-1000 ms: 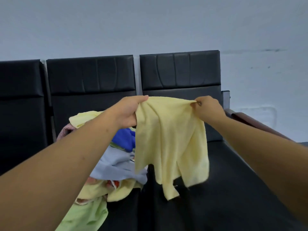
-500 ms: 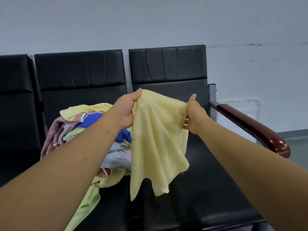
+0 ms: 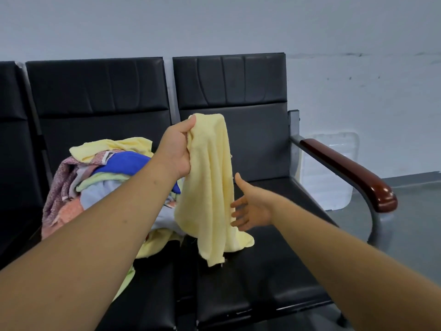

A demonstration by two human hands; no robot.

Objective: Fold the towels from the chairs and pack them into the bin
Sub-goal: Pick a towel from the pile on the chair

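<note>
Clutching top of pale yellow terry towel [image 3: 210, 187] in left grip [image 3: 176, 151]; holding spread right grip [image 3: 253, 209] by its hanging edge.

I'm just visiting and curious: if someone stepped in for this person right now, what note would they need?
Left hand: grip bunched on the top of the pale yellow terry towel, which hangs over the black padded chair seat.
Right hand: open, beside the towel's hanging edge.
Mixed-colour towel pile: unfolded on the neighbouring seat.
Done: nothing folded in view; bin not visible.
To do: fold this towel, then the pile, pack all.
</note>
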